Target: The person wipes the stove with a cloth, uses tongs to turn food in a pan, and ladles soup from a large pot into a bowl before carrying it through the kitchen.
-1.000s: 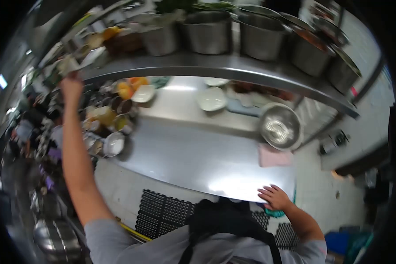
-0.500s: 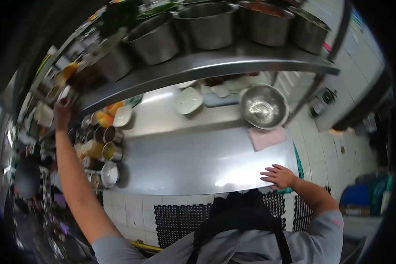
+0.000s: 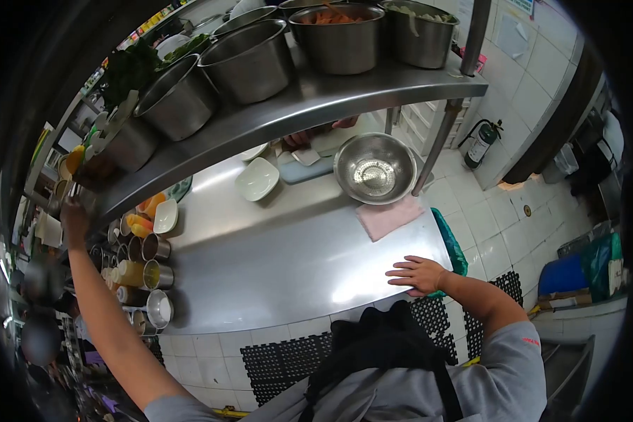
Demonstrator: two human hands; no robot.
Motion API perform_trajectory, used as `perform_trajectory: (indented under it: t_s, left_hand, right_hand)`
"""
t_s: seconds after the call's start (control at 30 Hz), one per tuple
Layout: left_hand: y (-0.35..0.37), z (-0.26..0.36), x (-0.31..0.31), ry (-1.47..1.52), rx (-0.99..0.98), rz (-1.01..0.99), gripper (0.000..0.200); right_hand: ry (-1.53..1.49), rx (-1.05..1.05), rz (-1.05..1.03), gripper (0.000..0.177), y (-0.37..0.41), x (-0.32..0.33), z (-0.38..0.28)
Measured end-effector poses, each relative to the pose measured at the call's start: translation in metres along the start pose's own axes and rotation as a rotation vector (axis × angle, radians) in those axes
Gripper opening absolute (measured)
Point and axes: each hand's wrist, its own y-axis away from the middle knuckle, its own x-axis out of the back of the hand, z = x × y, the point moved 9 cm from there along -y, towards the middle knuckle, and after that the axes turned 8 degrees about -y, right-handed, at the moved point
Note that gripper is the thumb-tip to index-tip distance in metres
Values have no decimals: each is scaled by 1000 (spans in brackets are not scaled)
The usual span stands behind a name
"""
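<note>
My left hand (image 3: 74,214) reaches up to the far left end of the steel shelf (image 3: 274,119), its fingers closed at the shelf's edge among small items; what it grips is too small to make out. My right hand (image 3: 418,273) lies flat and open on the right front edge of the steel counter (image 3: 281,260), holding nothing. A pink cloth (image 3: 389,216) lies just beyond the right hand, and a large steel mixing bowl (image 3: 374,169) stands behind the cloth.
Several steel pots (image 3: 250,60) line the upper shelf, some with greens and orange food. Small metal cups and sauce containers (image 3: 144,257) crowd the counter's left side. White dishes (image 3: 257,178) sit at the back. Black floor mats (image 3: 288,355) lie below; a fire extinguisher (image 3: 480,143) stands right.
The view has swung right and down. My left hand stays raised at the shelf's left end. My right hand remains flat on the counter's edge.
</note>
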Motion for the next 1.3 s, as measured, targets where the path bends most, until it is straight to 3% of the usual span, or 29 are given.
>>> perform_trajectory:
  t_s: [0.13, 0.2, 0.33, 0.4, 0.47, 0.53, 0.6, 0.63, 0.67, 0.7, 0.77, 0.83, 0.87, 0.93, 1.0, 1.07, 1.13, 1.2, 1.3]
  left_hand:
    - [12, -45, -1, 203, 92, -23, 24]
    - [34, -66, 12, 241, 288, -189, 31]
    - [97, -77, 71, 80, 329, -223, 35]
    - [141, -71, 122, -59, 218, -18, 37]
    - [195, -67, 178, 17, 394, -16, 33]
    - [261, -51, 223, 170, 440, -114, 33]
    - [335, -12, 263, 150, 420, -219, 31]
    - [368, 31, 289, 282, 423, -228, 31]
    - [416, 57, 299, 408, 442, -78, 30]
    - [450, 106, 309, 759, 667, -280, 30]
    - [502, 209, 335, 888, 661, -477, 26]
    - [573, 295, 345, 1084, 985, -627, 16]
    - [623, 322, 335, 1176, 1010, -723, 15]
    - [658, 398, 355, 1163, 1059, -874, 16]
    - [716, 449, 355, 1193, 1062, -981, 19]
    - [742, 497, 372, 1269, 1196, -1057, 19]
    - [744, 530, 395, 1274, 1172, -1040, 21]
    - [766, 551, 409, 1264, 1216, -1035, 20]
    - [788, 577, 436, 1193, 1224, -1076, 17]
  right_hand:
    - [-14, 23, 12, 70, 1, 1, 1]
    - [-16, 37, 13, 70, 2, 0, 0]
    - [-61, 70, 64, 72, 5, 2, 1]
    - [-62, 90, 75, 73, 8, 2, 1]
    - [-77, 107, 144, 72, 11, 6, 2]
    - [-100, 150, 176, 72, 15, 7, 3]
    - [-121, 190, 215, 71, 17, 8, 6]
    - [-160, 207, 257, 70, 19, 10, 10]
    - [-209, 224, 293, 69, 21, 8, 9]
    - [-278, 242, 321, 67, 21, 9, 13]
    - [-466, 233, 317, 67, 12, 17, 13]
    - [-826, 152, 289, 64, 0, 32, 16]
    - [-823, 177, 265, 64, -5, 41, 10]
    - [-1153, 244, 305, 62, -9, 61, 0]
    - [-1228, 318, 216, 57, -5, 69, -21]
    - [-1130, 544, -262, 54, 9, 47, -70]
    - [-1105, 603, -389, 50, 28, 23, -94]
    - [-884, 744, -607, 46, 62, 3, -119]
    - [-612, 737, -802, 42, 97, -36, -133]
